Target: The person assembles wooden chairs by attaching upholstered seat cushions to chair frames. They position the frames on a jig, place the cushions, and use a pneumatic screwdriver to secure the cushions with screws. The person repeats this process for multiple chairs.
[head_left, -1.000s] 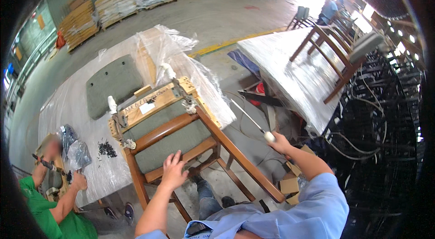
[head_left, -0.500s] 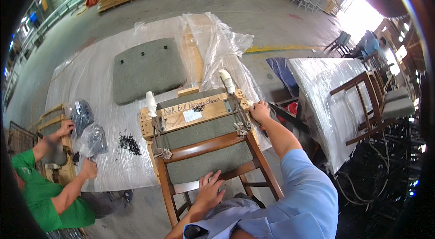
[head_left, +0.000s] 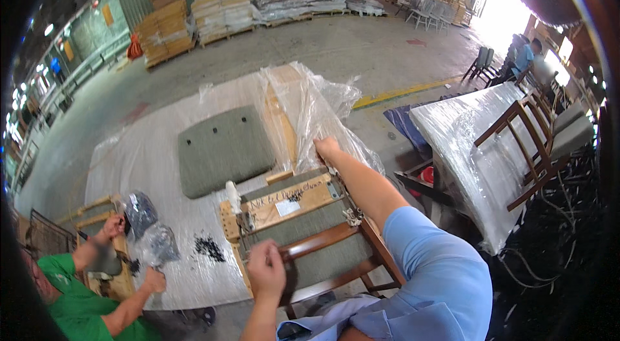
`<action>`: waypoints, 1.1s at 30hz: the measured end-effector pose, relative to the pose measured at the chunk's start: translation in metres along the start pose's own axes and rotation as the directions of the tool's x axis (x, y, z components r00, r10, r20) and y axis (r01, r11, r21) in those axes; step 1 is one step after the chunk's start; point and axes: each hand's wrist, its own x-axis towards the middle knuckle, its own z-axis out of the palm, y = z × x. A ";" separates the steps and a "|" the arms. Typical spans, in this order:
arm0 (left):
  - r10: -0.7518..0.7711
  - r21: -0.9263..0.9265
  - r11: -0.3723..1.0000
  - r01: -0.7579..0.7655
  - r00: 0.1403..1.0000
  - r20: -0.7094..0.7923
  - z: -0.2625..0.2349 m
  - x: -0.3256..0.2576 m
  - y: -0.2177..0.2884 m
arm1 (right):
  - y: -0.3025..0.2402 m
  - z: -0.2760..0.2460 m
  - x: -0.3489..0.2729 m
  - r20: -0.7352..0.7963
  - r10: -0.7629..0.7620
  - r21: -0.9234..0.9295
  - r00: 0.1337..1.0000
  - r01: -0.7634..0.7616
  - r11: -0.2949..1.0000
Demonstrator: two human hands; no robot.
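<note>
The brown wooden chair (head_left: pixel 326 239) was directly in front of the person, against the near edge of a wooden jig (head_left: pixel 320 197). Its upper rail ran across the body, slanting a little away toward the right. A grey-green fabric panel (head_left: pixel 310 217) showed between that rail and the jig's board, which lay roughly parallel to it.

The left hand (head_left: pixel 266 271) was the nearer one, at the rail's left end. Its grip was partly curled, but blur hid whether the fingers touched the wood or had hold of anything. Just beyond it, a white clamp handle (head_left: pixel 233 196) stood upright at the jig's left end.

The right hand (head_left: pixel 327 146) was farther out, past the jig's far right corner, so that the chair lay back toward the body from it. Its fingers were bent in; what they had hold of, if anything, could not be told.

Farther off, a loose grey-green panel (head_left: pixel 229 154) lay flat on the film-covered worktop (head_left: pixel 123 179), with small black pieces (head_left: pixel 208 248) scattered left of the jig. A co-worker in green (head_left: pixel 77 296) sat beyond those.
</note>
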 end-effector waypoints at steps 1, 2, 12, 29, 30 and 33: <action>0.102 0.052 0.994 -0.097 0.987 -0.121 0.000 0.029 -0.018 | -0.003 0.003 -0.008 -0.032 -0.024 -0.017 0.999 0.023 1.000; -0.003 -0.026 1.000 -0.002 0.983 -0.181 0.004 0.059 -0.031 | -0.012 0.001 -0.013 -0.055 -0.121 -0.108 0.991 0.115 0.987; -0.631 -0.321 0.639 0.699 0.715 0.300 0.045 0.195 -0.222 | -0.019 -0.064 -0.145 0.139 -0.584 -0.096 0.800 0.598 0.796; -0.449 -0.609 0.657 0.443 0.880 0.156 0.022 0.199 -0.142 | -0.023 -0.030 -0.185 -0.326 -0.710 -0.363 0.624 0.611 0.703; -0.450 -0.616 0.660 0.430 0.883 0.135 0.019 0.201 -0.143 | -0.025 -0.027 -0.186 -0.324 -0.723 -0.368 0.610 0.623 0.690; -0.222 -0.584 0.774 0.244 0.969 0.111 0.016 0.200 -0.135 | -0.017 -0.027 -0.176 -0.324 -0.739 -0.413 0.590 0.615 0.672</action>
